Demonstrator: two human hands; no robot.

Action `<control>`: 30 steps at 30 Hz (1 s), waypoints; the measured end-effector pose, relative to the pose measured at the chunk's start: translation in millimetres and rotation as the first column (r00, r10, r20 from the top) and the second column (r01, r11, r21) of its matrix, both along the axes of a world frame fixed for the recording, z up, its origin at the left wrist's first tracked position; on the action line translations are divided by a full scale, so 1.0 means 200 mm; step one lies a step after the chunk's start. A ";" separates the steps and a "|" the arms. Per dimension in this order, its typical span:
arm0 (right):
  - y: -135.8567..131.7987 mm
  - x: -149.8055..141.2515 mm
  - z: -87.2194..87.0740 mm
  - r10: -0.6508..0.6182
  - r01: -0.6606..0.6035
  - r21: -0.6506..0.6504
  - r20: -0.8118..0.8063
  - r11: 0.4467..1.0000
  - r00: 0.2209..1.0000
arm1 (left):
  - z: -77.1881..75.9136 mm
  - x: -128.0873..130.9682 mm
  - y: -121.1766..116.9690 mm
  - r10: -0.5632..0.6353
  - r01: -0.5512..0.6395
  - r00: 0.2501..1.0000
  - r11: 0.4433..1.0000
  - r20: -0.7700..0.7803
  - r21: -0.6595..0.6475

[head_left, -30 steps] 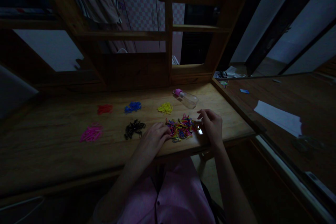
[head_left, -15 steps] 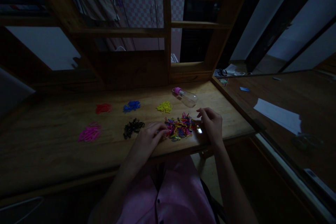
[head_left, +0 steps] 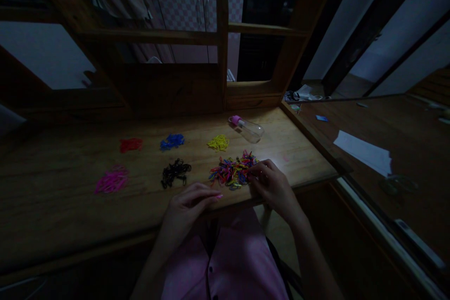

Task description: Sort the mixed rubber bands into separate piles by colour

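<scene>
A mixed heap of coloured rubber bands [head_left: 232, 171] lies near the front edge of the wooden desk. My left hand [head_left: 191, 204] is just left of and below it, thumb and fingers pinched on a pink rubber band [head_left: 218, 196]. At the heap's right edge is my right hand [head_left: 269, 185], its fingertips pressed together among the bands; what they hold is hidden. Single-colour piles lie to the left and behind: black [head_left: 176, 172], pink [head_left: 111, 180], red [head_left: 131, 144], blue [head_left: 172, 141] and yellow bands [head_left: 218, 142].
A transparent bottle with a pink cap [head_left: 249, 130] lies on its side behind the heap. A wooden shelf frame [head_left: 221, 37] rises along the desk's back. To the right, another brown surface [head_left: 355, 122] carries white paper [head_left: 363, 152] and a small blue card [head_left: 321, 118].
My left hand has drawn back from the heap towards the desk edge with a pink rubber band. My right hand has moved left onto the heap and its fingers have closed. The view has shifted slightly.
</scene>
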State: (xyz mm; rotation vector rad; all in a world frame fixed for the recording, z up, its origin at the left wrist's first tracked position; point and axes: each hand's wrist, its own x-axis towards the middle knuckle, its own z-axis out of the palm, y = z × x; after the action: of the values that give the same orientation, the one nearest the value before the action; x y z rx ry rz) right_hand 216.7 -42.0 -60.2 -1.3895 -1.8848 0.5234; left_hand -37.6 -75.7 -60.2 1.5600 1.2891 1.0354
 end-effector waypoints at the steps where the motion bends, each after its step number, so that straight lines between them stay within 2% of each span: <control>1: 0.00 0.00 0.00 0.001 -0.001 0.000 0.015 1.000 1.000 | 0.00 0.00 0.00 -0.001 0.001 1.000 1.000 0.011 -0.007; 9: 0.03 -0.03 -0.02 -0.033 0.030 0.030 0.095 0.999 0.995 | 0.03 0.00 0.02 -0.001 0.002 0.998 1.000 0.058 -0.027; 12: 0.03 -0.03 -0.02 -0.040 0.039 0.007 0.030 0.999 0.999 | 0.01 0.00 0.02 0.074 -0.072 0.994 0.997 0.080 -0.032; 15: 0.04 -0.01 -0.03 -0.064 0.058 -0.051 -0.118 0.997 0.991 | -0.01 0.02 0.02 0.196 -0.169 0.957 0.976 0.213 -0.138; 17: 0.05 0.00 -0.03 -0.092 0.072 -0.095 -0.229 0.993 0.969 | -0.01 0.06 0.02 0.285 -0.196 0.870 0.949 0.402 -0.249; 19: 0.06 0.01 -0.03 -0.107 0.068 -0.129 -0.321 0.989 0.941 | -0.01 0.10 0.01 0.361 -0.172 0.708 0.922 0.607 -0.348; 22: 0.10 0.03 -0.03 -0.115 0.051 -0.165 -0.406 0.985 0.907 | 0.01 0.16 0.01 0.408 -0.013 0.448 0.892 0.795 -0.451; 24: 0.12 0.04 -0.02 -0.129 0.049 -0.188 -0.438 0.981 0.890 | 0.02 0.19 0.01 0.413 0.146 0.328 0.866 0.850 -0.478; 27: 0.12 0.04 0.00 -0.145 0.052 -0.206 -0.471 0.977 0.870 | 0.02 0.25 0.01 0.403 0.286 0.213 0.845 0.890 -0.451; 30: 0.09 0.01 0.04 -0.144 0.043 -0.197 -0.531 0.979 0.835 | 0.01 0.32 0.00 0.402 0.309 0.167 0.846 0.900 -0.435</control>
State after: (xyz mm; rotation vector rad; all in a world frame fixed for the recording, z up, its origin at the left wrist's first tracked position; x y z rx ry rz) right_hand 217.8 -24.2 -51.5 -1.2619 -1.3239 0.9470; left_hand 26.1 -76.7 -57.4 0.0961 0.4945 1.2223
